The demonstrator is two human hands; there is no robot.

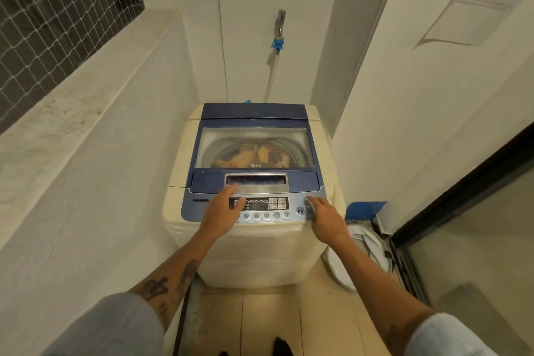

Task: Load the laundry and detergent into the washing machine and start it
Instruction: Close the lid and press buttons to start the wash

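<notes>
1. Over the control panel [260,204], our right hand [325,218] hangs loose and empty, fingertips at the right-end buttons. Our left hand [222,206] lies flat, holding nothing, by the lid handle [261,189].
2. Laundry [248,156] sits under the shut lid [303,180]; no detergent visible.
3. A finger straying to the wrong key could switch power off; tugging the handle would stop the start.

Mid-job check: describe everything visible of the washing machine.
The washing machine is a cream top-loader with a blue top, standing on a tiled floor between white walls. Its lid is shut; through its clear window orange-tan laundry lies in the drum. The front control panel has a display and round buttons. The left hand rests on the panel by the lid handle; the right hand touches its right end.
</notes>
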